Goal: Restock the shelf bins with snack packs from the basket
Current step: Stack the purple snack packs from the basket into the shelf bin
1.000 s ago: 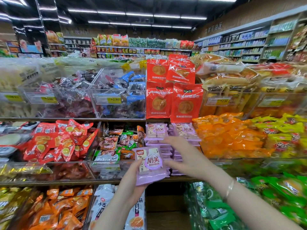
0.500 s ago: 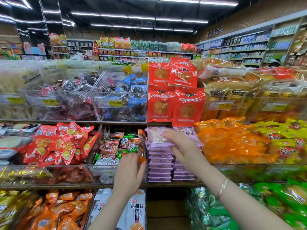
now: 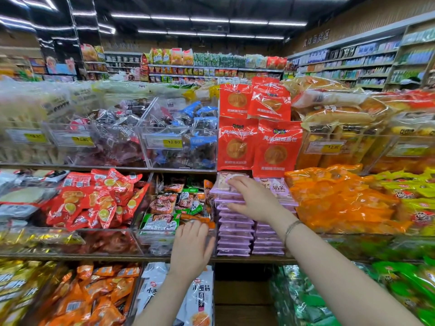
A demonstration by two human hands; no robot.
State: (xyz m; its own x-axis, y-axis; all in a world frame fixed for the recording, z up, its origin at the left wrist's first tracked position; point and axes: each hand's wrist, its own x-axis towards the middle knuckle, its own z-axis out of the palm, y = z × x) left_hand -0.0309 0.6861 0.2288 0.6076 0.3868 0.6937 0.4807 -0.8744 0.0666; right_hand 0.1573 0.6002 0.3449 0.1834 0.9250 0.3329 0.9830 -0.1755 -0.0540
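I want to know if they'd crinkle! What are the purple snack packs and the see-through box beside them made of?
The purple snack packs look like thin plastic film, fairly matte: soft edges and only faint glints. The see-through box looks like hard clear plastic, maybe acrylic: straight stiff walls, shiny reflections, and the snacks show through it.

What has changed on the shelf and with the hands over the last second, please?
The purple snack pack moved from in front of the shelf up onto the left purple stack. The left hand let go of it and dropped to the front of the clear bin; the right hand carried it up and now rests on it. All else stayed put.
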